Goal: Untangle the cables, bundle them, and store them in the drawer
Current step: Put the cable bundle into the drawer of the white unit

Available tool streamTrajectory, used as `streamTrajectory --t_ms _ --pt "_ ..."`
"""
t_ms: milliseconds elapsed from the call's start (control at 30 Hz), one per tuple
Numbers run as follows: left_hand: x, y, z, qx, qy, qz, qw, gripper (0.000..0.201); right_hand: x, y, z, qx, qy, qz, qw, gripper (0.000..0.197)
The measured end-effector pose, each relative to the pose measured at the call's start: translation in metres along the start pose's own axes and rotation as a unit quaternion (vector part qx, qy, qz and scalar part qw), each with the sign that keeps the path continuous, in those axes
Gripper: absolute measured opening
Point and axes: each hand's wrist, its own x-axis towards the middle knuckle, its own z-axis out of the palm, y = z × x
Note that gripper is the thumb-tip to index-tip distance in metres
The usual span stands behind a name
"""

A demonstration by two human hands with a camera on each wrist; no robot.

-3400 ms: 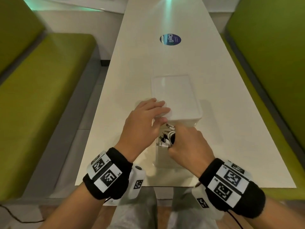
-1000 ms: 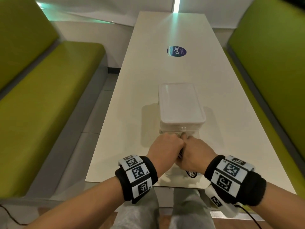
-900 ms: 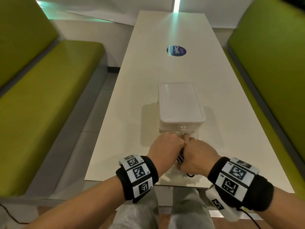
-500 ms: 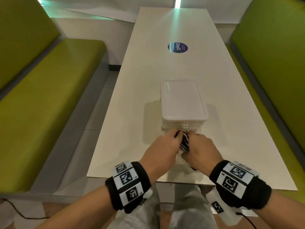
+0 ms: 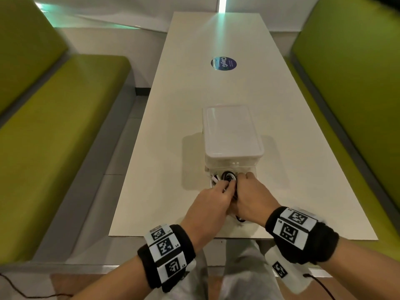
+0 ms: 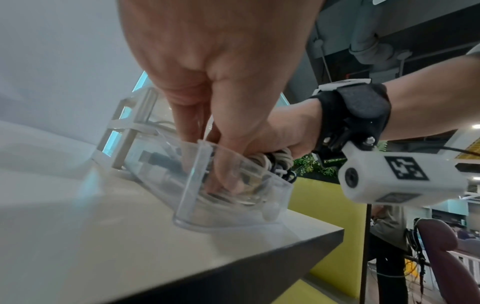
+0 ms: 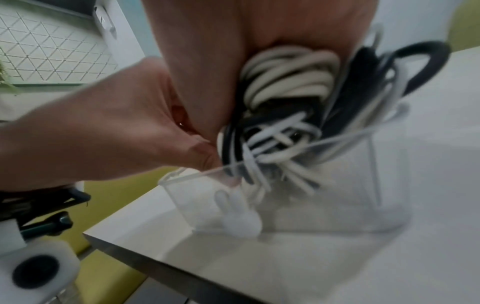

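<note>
A clear plastic drawer unit [image 5: 232,131] stands on the white table, its drawer [image 6: 192,185] pulled out towards me. Both hands reach into the open drawer. My right hand [image 5: 252,193] grips a coiled bundle of black and white cables [image 7: 291,82] and holds it partly inside the drawer [image 7: 350,185]. My left hand [image 5: 213,197] pinches the same bundle from the left, fingers [image 6: 223,181] down inside the drawer. More coiled cable [image 5: 228,176] lies further back in the drawer, with a black plug [image 6: 155,160] showing through the wall. The bundle's lower part is hidden by my hands.
The drawer front carries a small white rabbit-shaped handle [image 7: 237,211] and sits close to the table's near edge [image 5: 238,236]. A round blue sticker [image 5: 223,63] lies further up the table. Green benches [image 5: 54,131] flank both sides.
Both hands have lowered the striped bundle from in front of the unit down into the open drawer. Earlier, my left hand rested on the unit's top.
</note>
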Motion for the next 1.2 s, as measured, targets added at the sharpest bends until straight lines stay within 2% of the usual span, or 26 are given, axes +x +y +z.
streamTrajectory --t_ms 133,233,333,400,467,567,700,867,967,1000,1100,1133,1200 --pt "0.001 -0.004 0.006 0.037 -0.015 0.031 0.999 0.067 -0.014 -0.002 -0.009 -0.084 -0.002 -0.039 0.996 0.063" --pt "-0.001 0.003 0.009 0.080 -0.035 0.045 0.995 0.055 -0.037 -0.004 -0.009 -0.159 0.035 -0.037 0.986 0.073" --pt "0.001 0.009 0.008 0.080 -0.037 0.044 0.995 0.048 -0.048 -0.003 -0.006 -0.205 0.036 -0.023 0.978 0.075" --pt "0.003 0.010 0.008 0.069 -0.035 0.038 0.996 0.044 -0.045 0.000 -0.001 -0.169 0.015 -0.019 0.985 0.066" --pt "0.005 0.013 0.006 0.043 -0.035 0.035 0.998 0.043 -0.038 0.004 0.002 -0.154 -0.005 -0.018 0.988 0.066" --pt "0.005 0.016 0.004 0.020 -0.030 0.032 0.999 0.048 -0.029 0.007 0.002 -0.151 -0.016 -0.013 0.988 0.067" --pt "0.007 0.013 0.003 0.047 -0.027 0.009 0.998 0.060 -0.018 0.004 -0.009 -0.143 -0.023 -0.038 0.989 0.062" --pt "0.015 0.007 -0.003 0.062 -0.025 -0.030 0.997 0.070 0.005 -0.010 -0.033 -0.116 -0.067 -0.049 0.990 0.041" --pt "0.021 -0.001 -0.006 0.042 -0.008 -0.052 0.998 0.074 0.018 -0.014 -0.037 -0.106 -0.073 -0.035 0.991 0.018" --pt "0.021 -0.002 -0.006 0.035 -0.008 -0.058 0.998 0.074 0.023 -0.013 -0.039 -0.088 -0.074 -0.018 0.993 0.012" --pt "0.021 -0.003 -0.005 0.014 -0.017 -0.079 0.997 0.081 0.033 -0.010 -0.041 0.027 -0.062 0.039 0.997 0.013" --pt "0.020 -0.004 -0.004 0.008 -0.017 -0.087 0.996 0.084 0.033 -0.010 -0.039 0.071 -0.043 0.054 0.995 0.008" --pt "0.021 -0.004 -0.004 -0.003 -0.006 -0.093 0.996 0.087 0.031 -0.011 -0.030 0.145 0.006 0.088 0.985 0.009"
